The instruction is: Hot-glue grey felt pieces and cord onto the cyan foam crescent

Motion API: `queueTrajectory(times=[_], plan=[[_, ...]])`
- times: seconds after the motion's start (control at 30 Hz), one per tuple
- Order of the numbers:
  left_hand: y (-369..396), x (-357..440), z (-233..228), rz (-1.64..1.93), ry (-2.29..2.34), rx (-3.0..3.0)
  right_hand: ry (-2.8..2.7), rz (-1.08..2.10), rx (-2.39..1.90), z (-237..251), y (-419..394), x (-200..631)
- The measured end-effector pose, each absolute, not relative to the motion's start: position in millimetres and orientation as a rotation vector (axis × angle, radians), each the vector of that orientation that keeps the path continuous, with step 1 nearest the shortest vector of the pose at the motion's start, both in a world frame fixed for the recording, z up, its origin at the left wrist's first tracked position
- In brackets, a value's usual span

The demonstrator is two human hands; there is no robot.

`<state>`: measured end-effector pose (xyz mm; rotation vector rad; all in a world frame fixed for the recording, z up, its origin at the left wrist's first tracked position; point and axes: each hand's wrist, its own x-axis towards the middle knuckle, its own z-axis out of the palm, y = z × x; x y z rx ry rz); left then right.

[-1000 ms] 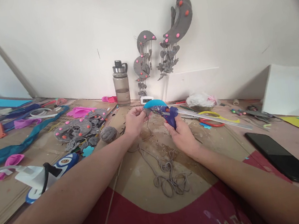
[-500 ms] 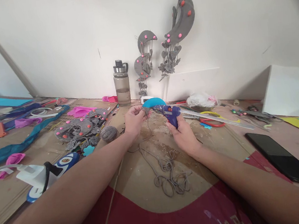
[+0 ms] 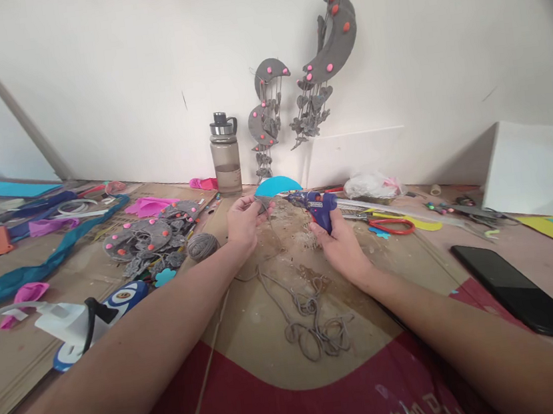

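My left hand (image 3: pixel 246 225) pinches a blue crescent cutout (image 3: pixel 278 185) by its lower left end, where grey yarn covers it. My right hand (image 3: pixel 340 243) is wrapped round the handle of a dark blue hot glue gun (image 3: pixel 321 207), whose nozzle points left at the crescent's lower edge. A clear glue stick (image 3: pixel 382 210) sticks out of the gun's rear. Loose grey yarn (image 3: pixel 316 323) lies in loops on the cardboard below both hands. Beside my left wrist rests a grey yarn ball (image 3: pixel 202 246).
A water bottle (image 3: pixel 226 156) stands by the wall. Grey moon hangings (image 3: pixel 337 45) hang above. Red-handled scissors (image 3: pixel 392 226) and a phone (image 3: pixel 524 294) lie at right. Finished-looking grey crescents (image 3: pixel 137 239) and a power strip with a white charger (image 3: pixel 66 321) are at left.
The blue crescent and my left hand have shifted slightly left. The glue gun's nozzle now sits at the crescent's lower right, a little apart from my left fingers.
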<state>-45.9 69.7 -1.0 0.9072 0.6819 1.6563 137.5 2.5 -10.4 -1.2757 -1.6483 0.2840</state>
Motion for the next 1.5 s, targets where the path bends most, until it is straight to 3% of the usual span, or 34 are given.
queueTrajectory(times=[0.2, 0.4, 0.53, 0.7, 0.83, 1.03, 1.5], plan=[[79, -50, -7, 1.722, 0.768, 0.974, -1.644, 0.515, -1.415, -5, 21, 151], [83, -50, -5, 1.76, 0.997, 1.262, -1.914, -0.045, -1.714, -3, 32, 173], [84, -48, -7, 1.772, 1.05, 1.418, -1.82, -0.246, -1.624, 5, 21, 163], [79, -47, -5, 1.795, 1.058, 1.682, -1.753, 0.177, -1.212, 28, 15, 111], [70, -52, 3, 1.769, 1.106, 1.908, -1.499, 0.559, -1.174, 28, 35, 72], [69, -52, 6, 1.77, 1.101, 1.862, -1.315, 0.798, -0.999, 8, 46, 52], [59, -32, 8, 1.649, 0.816, 1.271, -1.416, 0.504, -1.068, 0, 45, 67]])
